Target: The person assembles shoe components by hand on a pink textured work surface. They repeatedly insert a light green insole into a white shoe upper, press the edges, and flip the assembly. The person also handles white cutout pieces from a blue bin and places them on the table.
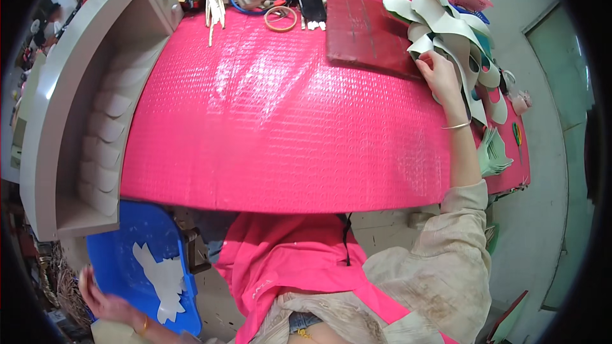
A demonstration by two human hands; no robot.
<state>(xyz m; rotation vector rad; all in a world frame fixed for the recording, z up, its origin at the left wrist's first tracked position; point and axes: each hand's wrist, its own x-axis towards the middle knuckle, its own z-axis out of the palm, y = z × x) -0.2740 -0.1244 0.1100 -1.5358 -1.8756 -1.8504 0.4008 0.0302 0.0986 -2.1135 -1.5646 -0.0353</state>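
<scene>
At the far right of the table, my right hand (440,76) is closed, thumb and fingertips pinched at the edge of a white curved cut piece (421,44). That piece lies at the near left of a loose heap of similar white pieces (468,41) with some green undersides. My left hand (105,302) is low at the left, by the outer edge of a blue plastic bin (135,216). Its fingers look apart, slightly blurred, and nothing shows in them. Inside the bin lie white jagged-edged flat pieces (162,280).
A grey machine (44,127) with a row of white pieces (105,127) in its opening stands left. On the pink-covered table (268,121) are a dark red board (366,35), tape roll (280,19), phone (309,0), pale green stack (494,153) and scissors (517,134).
</scene>
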